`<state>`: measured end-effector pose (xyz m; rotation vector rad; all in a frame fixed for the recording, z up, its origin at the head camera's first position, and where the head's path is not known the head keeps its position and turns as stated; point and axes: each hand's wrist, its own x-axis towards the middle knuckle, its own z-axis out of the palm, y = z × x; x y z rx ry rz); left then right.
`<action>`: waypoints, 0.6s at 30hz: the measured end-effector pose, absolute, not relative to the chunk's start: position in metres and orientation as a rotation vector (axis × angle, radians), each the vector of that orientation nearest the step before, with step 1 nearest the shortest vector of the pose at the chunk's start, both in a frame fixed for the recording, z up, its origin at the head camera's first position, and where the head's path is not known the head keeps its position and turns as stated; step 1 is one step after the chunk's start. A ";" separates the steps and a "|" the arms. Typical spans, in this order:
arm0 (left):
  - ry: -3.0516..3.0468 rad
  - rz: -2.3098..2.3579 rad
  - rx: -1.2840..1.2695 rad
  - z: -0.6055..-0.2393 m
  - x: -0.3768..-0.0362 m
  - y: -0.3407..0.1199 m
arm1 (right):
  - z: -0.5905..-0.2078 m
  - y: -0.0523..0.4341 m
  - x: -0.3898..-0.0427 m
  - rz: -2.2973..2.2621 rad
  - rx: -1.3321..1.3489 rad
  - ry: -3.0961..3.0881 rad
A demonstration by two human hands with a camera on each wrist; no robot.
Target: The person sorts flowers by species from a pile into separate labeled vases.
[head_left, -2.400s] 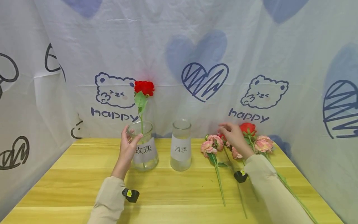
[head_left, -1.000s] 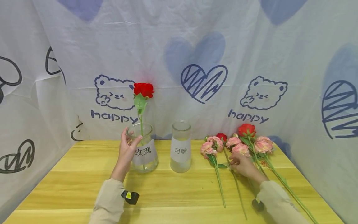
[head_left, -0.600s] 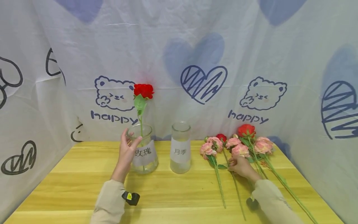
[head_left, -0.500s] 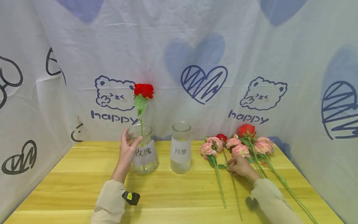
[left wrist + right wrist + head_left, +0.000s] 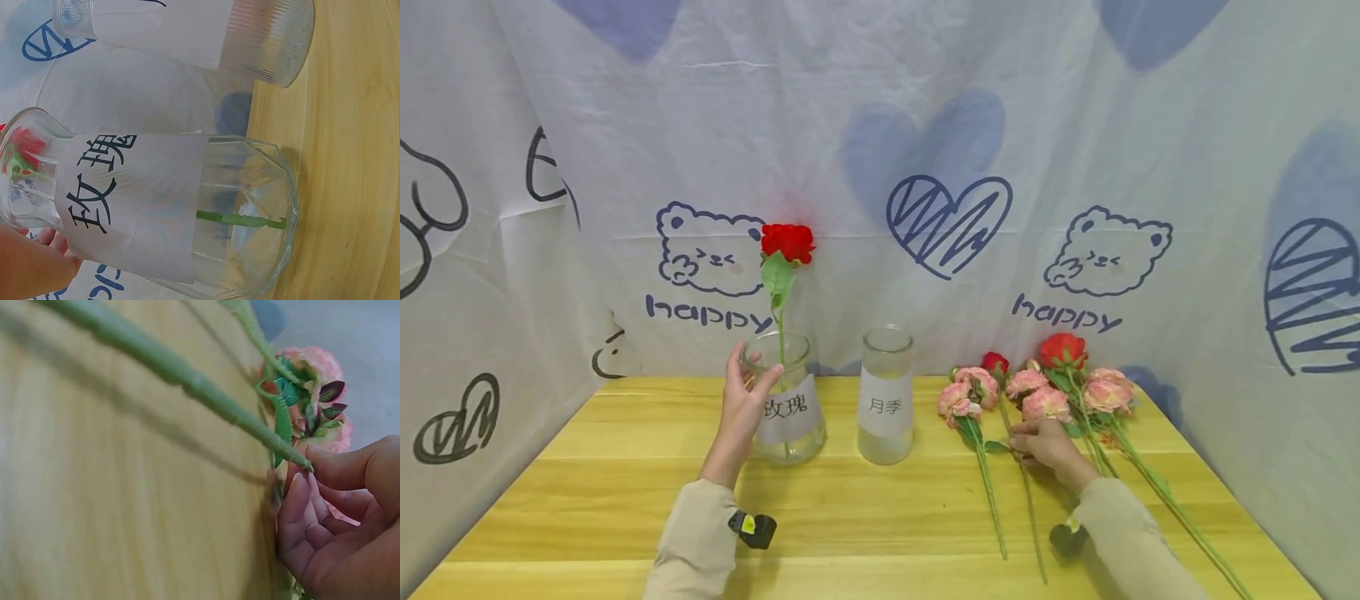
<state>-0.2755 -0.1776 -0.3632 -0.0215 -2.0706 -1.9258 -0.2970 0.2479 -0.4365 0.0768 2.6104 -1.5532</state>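
My left hand (image 5: 743, 408) grips the neck of a wide glass vase (image 5: 805, 446) with a white paper label. In that vase stands an upright red rose (image 5: 787, 243) with a green leaf, its stem reaching the bottom, as the left wrist view also shows. On the right, my right hand (image 5: 1048, 450) pinches the green stem (image 5: 231, 412) of a second red rose (image 5: 995, 362) between thumb and fingers. The stem slants low over the table in the right wrist view. A narrower glass vase (image 5: 886, 446), also labelled, stands between the hands with no flower in it.
Beside the right hand lie pink flowers (image 5: 958, 400) on a green stem, more pink blooms (image 5: 1045, 402), another red rose (image 5: 1063, 352) and a pink flower at the far right (image 5: 1107, 390). A patterned cloth (image 5: 955, 125) hangs behind the wooden table (image 5: 850, 533).
My right hand has come down from above the blooms to the red rose's stem and taken hold of it. The stem's lower end has swung slightly left. My left hand stays on the vase.
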 end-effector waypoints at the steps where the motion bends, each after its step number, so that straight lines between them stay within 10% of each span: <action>1: -2.069 -1.928 -0.024 -0.363 -0.276 -0.177 | -0.436 0.249 -0.297 -1.578 0.092 2.593; 18: -2.068 -1.937 -0.019 -0.363 -0.276 -0.178 | -0.410 0.240 -0.296 -1.869 0.079 2.382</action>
